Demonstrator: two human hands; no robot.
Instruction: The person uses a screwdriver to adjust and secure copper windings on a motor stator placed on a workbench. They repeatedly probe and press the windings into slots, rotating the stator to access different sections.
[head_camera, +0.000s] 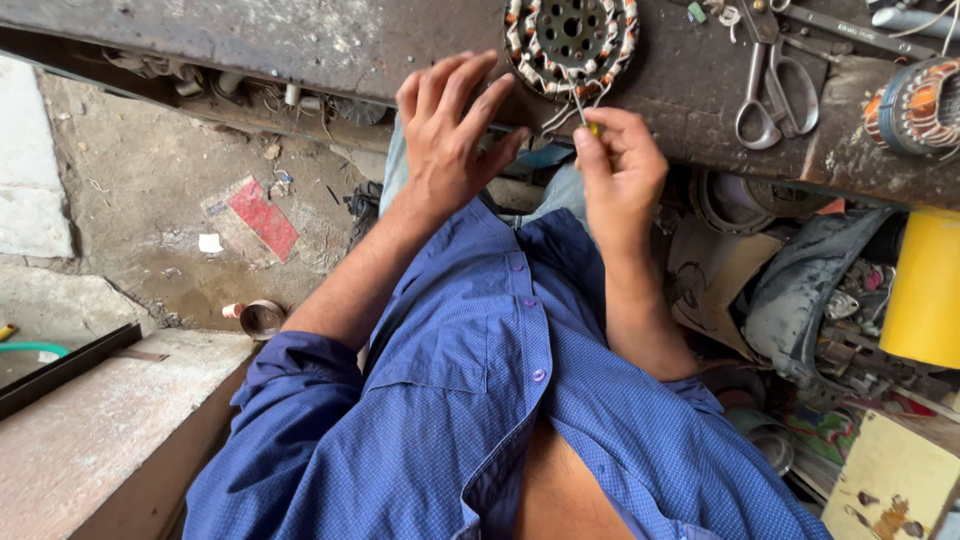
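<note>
Two bare hands work at the near edge of a dark, stained workbench (330, 45) that runs across the top of the frame. The right hand (622, 170), just right of centre, has its fingers curled tight and pressed together around a thin metal tool with a yellowish handle (592, 127); only a little of the handle shows above the knuckles. The tool's slim shaft runs up and slightly left from the fist, its long axis close to vertical in the frame, and its tip points at the lower rim of the round wound stator (571, 42). Whether the tip touches the windings cannot be told.

The stator lies flat on the bench at upper centre, a ring of copper-and-white coils around a dark hub with holes, partly cut off by the top edge. Thin wire leads (558, 118) hang from its lower rim towards the hands.

The left hand (450, 135), left of centre, rests at the bench edge just beside the stator, its fingers loosely spread and reaching upward, holding nothing that can be seen.

Towards the upper right, a pair of scissors (772, 95) lies on the bench, handles towards the viewer. A second wound coil (915, 108) sits at the far right edge, with a yellow cylinder (925, 290) below it. Blue shirt sleeves (470, 400) fill the lower half.
</note>
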